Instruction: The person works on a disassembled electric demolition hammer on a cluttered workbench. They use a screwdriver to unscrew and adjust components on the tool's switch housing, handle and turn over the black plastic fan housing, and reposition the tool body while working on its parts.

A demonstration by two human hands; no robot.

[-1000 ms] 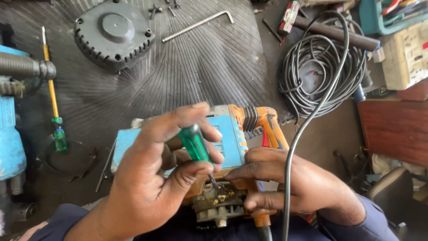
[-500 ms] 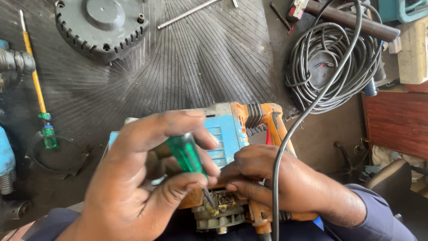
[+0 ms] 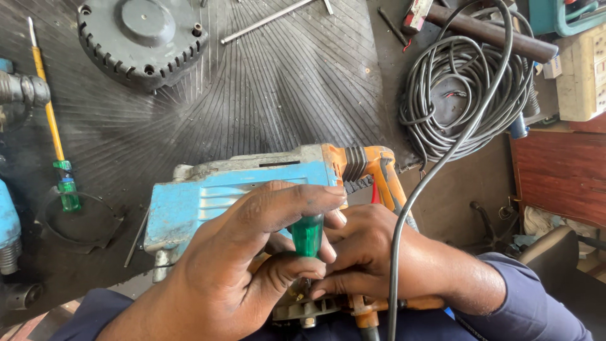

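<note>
Green translucent plastic screwdriver handle (image 3: 307,234) pinched in left hand (image 3: 233,278) fingers; right hand (image 3: 372,259) grips the blue-and-orange power drill (image 3: 252,189), near centre.

Top right corner, past the cable coil (image 3: 464,95): a cream rectangular box (image 3: 589,76), cut off by the frame edge, its face marked with rows of small dark print too fine for me to make out, sitting just above the reddish-brown wooden surface (image 3: 558,173). Just left of it, at the end of the dark metal bar (image 3: 489,31), a small white tag or packet (image 3: 552,66) with a dark mark, too small to tell which. No signs or screens in my view.
</note>
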